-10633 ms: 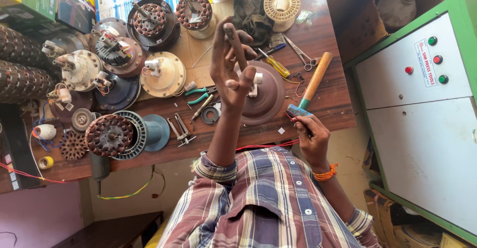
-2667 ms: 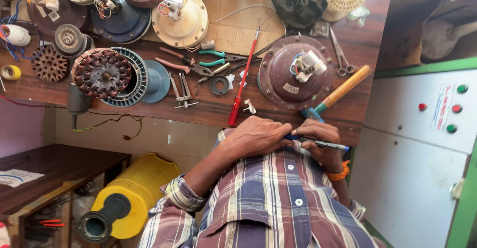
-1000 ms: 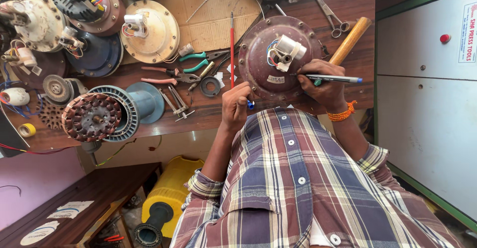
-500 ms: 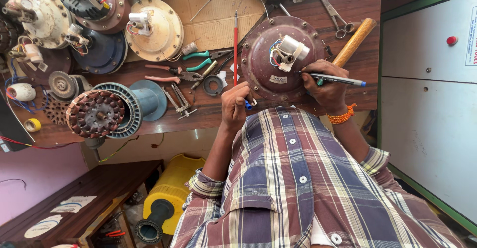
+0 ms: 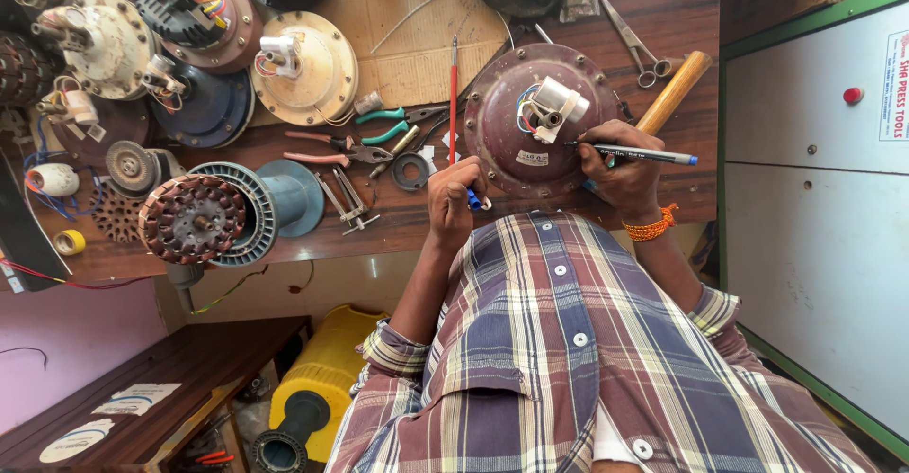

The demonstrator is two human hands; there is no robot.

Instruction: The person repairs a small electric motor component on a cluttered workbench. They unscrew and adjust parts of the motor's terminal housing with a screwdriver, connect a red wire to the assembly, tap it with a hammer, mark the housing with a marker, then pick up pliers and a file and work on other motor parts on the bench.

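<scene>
My right hand (image 5: 620, 175), with an orange thread at the wrist, holds a blue-capped pen (image 5: 644, 155). Its tip rests on the maroon round fan motor cover (image 5: 516, 137) in front of me. A white capacitor block (image 5: 557, 106) with coloured wires sits on top of the cover. My left hand (image 5: 454, 203) rests at the cover's left edge, fingers pinched on a small blue pen cap (image 5: 472, 200). A red pencil-like rod (image 5: 453, 94) lies just left of the cover.
On the wooden bench (image 5: 682, 18) lie a wooden-handled hammer (image 5: 672, 92), scissors (image 5: 636, 42), pliers (image 5: 398, 118), a wound stator in a blue housing (image 5: 204, 215) and several other fan motors (image 5: 303, 68). A white-and-green cabinet (image 5: 814, 198) stands right; a yellow container (image 5: 317, 388) sits below.
Both hands stay in place on the maroon cover, the pen still touching it. Only the view shifts slightly.
</scene>
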